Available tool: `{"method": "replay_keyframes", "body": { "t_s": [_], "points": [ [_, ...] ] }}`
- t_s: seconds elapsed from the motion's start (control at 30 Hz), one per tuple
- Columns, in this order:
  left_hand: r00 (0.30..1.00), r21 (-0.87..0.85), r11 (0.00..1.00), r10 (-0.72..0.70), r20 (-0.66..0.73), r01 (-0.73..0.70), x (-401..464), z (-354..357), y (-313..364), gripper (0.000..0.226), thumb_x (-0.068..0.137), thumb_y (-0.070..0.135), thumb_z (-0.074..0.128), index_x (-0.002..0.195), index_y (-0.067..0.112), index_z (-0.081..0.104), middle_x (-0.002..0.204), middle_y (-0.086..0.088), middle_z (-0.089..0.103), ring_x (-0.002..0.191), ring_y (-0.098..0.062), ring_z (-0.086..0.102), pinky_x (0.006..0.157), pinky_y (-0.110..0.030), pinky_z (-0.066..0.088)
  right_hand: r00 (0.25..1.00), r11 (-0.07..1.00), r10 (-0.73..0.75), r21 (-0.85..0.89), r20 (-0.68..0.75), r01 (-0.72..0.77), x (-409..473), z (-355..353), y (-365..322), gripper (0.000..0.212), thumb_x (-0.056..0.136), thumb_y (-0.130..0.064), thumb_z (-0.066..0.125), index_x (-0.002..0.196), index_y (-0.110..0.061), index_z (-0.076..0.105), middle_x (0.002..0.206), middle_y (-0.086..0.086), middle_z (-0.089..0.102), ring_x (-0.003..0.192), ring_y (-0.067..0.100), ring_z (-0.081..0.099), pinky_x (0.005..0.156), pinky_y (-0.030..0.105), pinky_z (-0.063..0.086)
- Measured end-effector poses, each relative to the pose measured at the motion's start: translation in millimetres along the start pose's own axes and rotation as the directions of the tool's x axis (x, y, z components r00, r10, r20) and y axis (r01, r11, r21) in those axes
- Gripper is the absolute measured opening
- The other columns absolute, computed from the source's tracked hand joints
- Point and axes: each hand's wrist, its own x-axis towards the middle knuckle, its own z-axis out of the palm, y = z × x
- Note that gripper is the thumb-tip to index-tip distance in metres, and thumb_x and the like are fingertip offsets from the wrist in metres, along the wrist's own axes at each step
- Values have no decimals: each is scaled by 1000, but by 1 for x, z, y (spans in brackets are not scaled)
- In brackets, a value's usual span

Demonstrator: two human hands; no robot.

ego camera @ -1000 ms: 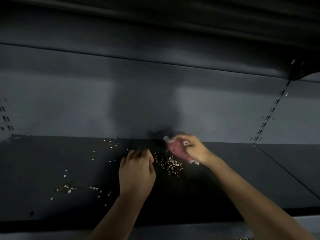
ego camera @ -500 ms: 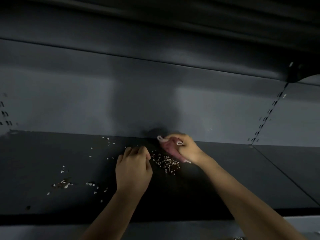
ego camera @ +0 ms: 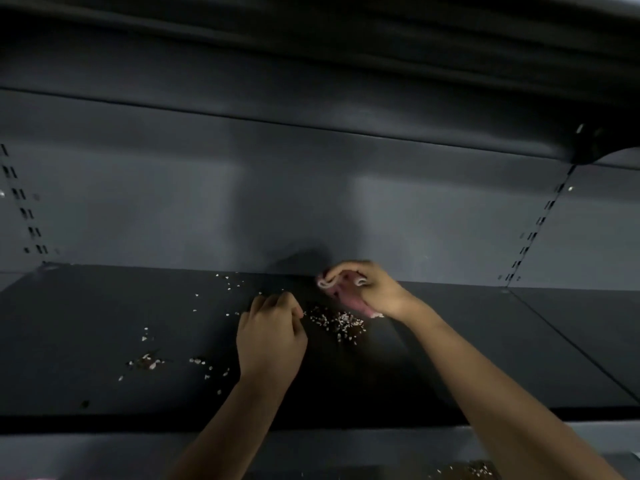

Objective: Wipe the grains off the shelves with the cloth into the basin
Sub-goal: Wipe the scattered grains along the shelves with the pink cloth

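On a dark shelf (ego camera: 450,358) my right hand (ego camera: 372,287) grips a bunched pink cloth (ego camera: 349,299) near the back wall. Just in front of the cloth lies a small heap of light grains (ego camera: 337,323). My left hand (ego camera: 270,337) rests on the shelf left of the heap, fingers curled, fingertips at the heap's left edge; nothing shows in its grasp. More scattered grains (ego camera: 149,362) lie to the left and several near the back (ego camera: 230,282). No basin is visible.
The grey back panel (ego camera: 173,202) rises behind the shelf, with slotted uprights at left (ego camera: 20,209) and right (ego camera: 533,233). An upper shelf overhangs the top. Below the front edge, more grains (ego camera: 474,471) lie on a lower level at the bottom right.
Both hands stay at about the same place on the shelf beside the heap. The right hand has shifted slightly toward the back wall with the cloth, and the view has tilted a little.
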Motion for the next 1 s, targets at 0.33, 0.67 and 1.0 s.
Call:
{"method": "replay_keyframes", "body": {
  "t_s": [0.33, 0.67, 1.0],
  "points": [
    [991, 44, 993, 107, 77, -110, -1, -13, -10, 16, 79, 11, 57, 89, 22, 63, 86, 5, 63, 90, -16, 58, 76, -29, 42, 774, 862, 368, -123, -515, -491, -64, 14, 26, 35, 90, -7, 53, 118, -24, 65, 122, -3, 63, 104, 18, 63, 82, 11, 40],
    [993, 65, 992, 108, 40, -111, 7, -46, -68, 18, 73, 3, 65, 83, 17, 64, 77, -1, 65, 80, -21, 60, 66, -29, 39, 802, 848, 404, -148, -441, -509, -24, 87, -43, 42, 86, -8, 55, 126, -19, 58, 128, 0, 55, 127, 14, 43, 106, 12, 25],
    [996, 113, 990, 86, 12, -87, 1, -69, -102, 20, 68, 2, 64, 81, 17, 65, 78, -4, 66, 83, -27, 60, 70, -36, 44, 839, 899, 408, -1, -360, -438, 18, 161, -108, 38, 87, -1, 46, 112, -18, 69, 122, -1, 62, 111, 18, 59, 96, 22, 45]
  ]
}}
